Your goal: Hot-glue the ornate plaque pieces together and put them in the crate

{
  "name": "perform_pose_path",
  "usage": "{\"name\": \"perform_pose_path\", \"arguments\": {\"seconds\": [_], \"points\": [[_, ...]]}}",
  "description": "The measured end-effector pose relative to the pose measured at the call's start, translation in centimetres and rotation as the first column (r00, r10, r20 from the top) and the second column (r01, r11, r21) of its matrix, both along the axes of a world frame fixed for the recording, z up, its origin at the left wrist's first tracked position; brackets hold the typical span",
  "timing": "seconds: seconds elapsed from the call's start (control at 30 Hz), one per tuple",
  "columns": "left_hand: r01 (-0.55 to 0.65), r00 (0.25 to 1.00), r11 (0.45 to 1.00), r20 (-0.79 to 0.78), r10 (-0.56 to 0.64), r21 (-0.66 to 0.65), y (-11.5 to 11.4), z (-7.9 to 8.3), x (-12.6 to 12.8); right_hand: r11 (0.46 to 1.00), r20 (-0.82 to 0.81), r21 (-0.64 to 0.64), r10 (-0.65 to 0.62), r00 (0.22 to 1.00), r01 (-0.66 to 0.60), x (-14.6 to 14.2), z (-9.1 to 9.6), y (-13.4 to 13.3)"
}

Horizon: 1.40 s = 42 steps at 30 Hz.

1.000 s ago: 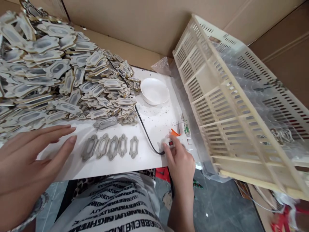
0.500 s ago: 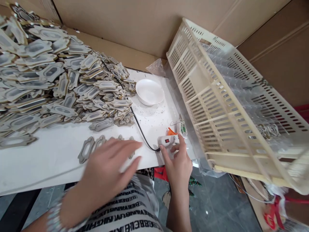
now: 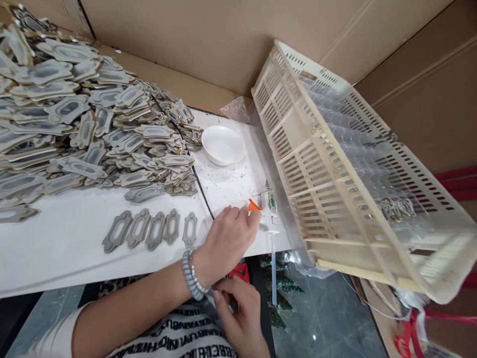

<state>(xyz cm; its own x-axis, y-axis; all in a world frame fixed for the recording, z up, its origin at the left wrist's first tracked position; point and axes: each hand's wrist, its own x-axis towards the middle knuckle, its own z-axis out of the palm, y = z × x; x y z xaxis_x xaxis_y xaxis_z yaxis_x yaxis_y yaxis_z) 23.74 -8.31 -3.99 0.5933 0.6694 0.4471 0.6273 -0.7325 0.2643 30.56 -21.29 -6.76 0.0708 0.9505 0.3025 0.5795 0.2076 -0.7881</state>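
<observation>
My left hand (image 3: pixel 227 236), with a beaded bracelet on the wrist, reaches across the white tabletop (image 3: pixel 74 248) and closes over the glue gun; only the gun's orange nozzle (image 3: pixel 254 205) and clear glue stick (image 3: pixel 274 268) show past it. A black cable (image 3: pixel 201 191) runs from under that hand toward the pile. My right hand (image 3: pixel 238 313) sits below the table edge over my lap, fingers curled in a pinch on something I cannot make out. Several grey frame-shaped pieces (image 3: pixel 149 231) lie in a row left of my left hand.
A big heap of frame-shaped pieces (image 3: pixel 74 119) fills the table's left and back. A white bowl (image 3: pixel 222 144) stands behind the gun. A small green-and-white item (image 3: pixel 271 201) lies by the nozzle. A tilted cream slatted crate (image 3: pixel 335 164) lined with plastic film crowds the right. Cardboard walls stand behind.
My left hand swept from the far left over the row of pieces to the glue gun. My right hand left the gun and dropped below the table edge.
</observation>
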Motion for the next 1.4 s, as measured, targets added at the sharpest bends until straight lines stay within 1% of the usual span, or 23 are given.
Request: {"name": "perform_pose_path", "arguments": {"seconds": [0.03,0.07,0.17,0.23,0.27,0.3,0.33,0.37,0.4,0.43,0.5,0.57,0.63,0.67,0.73,0.83,0.9,0.97,1.03,1.1,1.2,1.3,1.4], "points": [[0.003,0.999,1.000,0.038,-0.004,0.008,0.0,0.1,-0.3,1.000,-0.027,0.004,-0.004,1.000,0.004,-0.1,0.0,0.0],[0.007,0.997,1.000,0.081,-0.008,0.016,0.0,0.2,-0.7,0.999,-0.055,0.010,-0.036,0.998,0.037,-0.3,-0.1,0.0],[0.017,0.971,0.999,0.240,-0.027,0.043,-0.2,0.4,-1.7,0.983,-0.192,0.042,-0.168,0.967,0.179,-0.6,-0.6,0.2],[0.025,0.936,0.998,0.349,-0.044,0.058,-0.4,0.5,-2.2,0.948,-0.331,0.068,-0.272,0.903,0.311,-0.9,-0.8,1.0],[0.030,0.916,0.998,0.398,-0.052,0.062,-0.6,0.5,-2.3,0.920,-0.405,0.078,-0.323,0.855,0.384,-0.9,-0.8,1.7],[0.035,0.895,0.997,0.442,-0.060,0.064,-0.7,0.5,-2.4,0.893,-0.464,0.086,-0.357,0.811,0.442,-0.9,-0.7,2.6],[0.041,0.875,0.997,0.480,-0.067,0.064,-0.9,0.4,-2.4,0.877,-0.493,0.096,-0.369,0.788,0.471,-0.8,-0.5,3.6],[0.046,0.857,0.997,0.511,-0.072,0.064,-1.1,0.4,-2.4,0.871,-0.512,0.105,-0.366,0.777,0.480,-0.7,-0.2,4.6],[0.052,0.842,0.997,0.534,-0.078,0.063,-1.2,0.3,-2.4,0.877,-0.519,0.099,-0.357,0.776,0.470,-0.6,0.2,5.7],[0.057,0.830,0.997,0.552,-0.081,0.061,-1.4,0.3,-2.4,0.914,-0.512,0.054,-0.321,0.797,0.402,-0.5,0.6,6.6],[0.066,0.819,0.997,0.568,-0.083,0.050,-1.5,0.2,-2.8,0.937,-0.515,-0.020,-0.309,0.799,0.350,-0.4,1.5,8.0],[0.088,0.818,0.995,0.568,-0.092,0.034,-1.4,0.2,-3.7,0.944,-0.561,-0.068,-0.305,0.770,0.324,-0.3,2.5,8.9],[0.106,0.829,0.994,0.551,-0.095,0.012,-1.2,0.3,-5.2,0.953,-0.597,-0.069,-0.276,0.754,0.294,-0.1,3.2,9.4],[0.099,0.841,0.995,0.535,-0.080,-0.006,-1.2,0.4,-6.2,0.958,-0.594,-0.049,-0.256,0.762,0.284,0.2,3.4,9.7],[0.035,0.876,0.999,0.482,-0.012,-0.040,-1.0,0.4,-8.4,0.961,-0.545,0.004,-0.230,0.806,0.277,0.9,3.6,10.2],[-0.065,0.896,0.995,0.434,0.092,-0.075,-1.0,0.4,-11.2,0.953,-0.442,0.058,-0.244,0.863,0.299,2.1,3.4,11.2],[-0.086,0.916,0.992,0.385,0.115,-0.091,-1.0,0.4,-12.6,0.950,-0.395,0.068,-0.254,0.883,0.304,2.6,3.2,11.9],[-0.078,0.950,0.989,0.291,0.112,-0.125,-0.9,0.3,-13.5,0.951,-0.363,0.071,-0.257,0.896,0.302,2.9,3.2,12.5],[-0.068,0.980,0.981,0.174,0.100,-0.179,-0.7,0.3,-14.1,0.947,-0.331,0.095,-0.260,0.907,0.306,3.1,3.7,13.2],[-0.065,0.994,0.973,0.071,0.083,-0.221,-0.2,0.1,-14.4,0.943,-0.287,0.142,-0.251,0.925,0.300,3.1,4.5,13.8],[-0.055,0.998,0.964,-0.021,0.051,-0.258,0.5,-0.1,-14.4,0.953,-0.215,0.172,-0.209,0.954,0.248,2.8,5.4,14.7],[-0.063,0.997,0.956,-0.069,0.045,-0.286,1.0,-0.2,-13.9,0.968,-0.182,0.149,-0.173,0.968,0.201,1.9,5.3,15.2],[-0.052,0.995,0.956,-0.096,0.025,-0.288,1.3,-0.3,-13.4,0.983,-0.224,0.064,-0.151,0.963,0.169,1.0,4.8,15.3]]}}
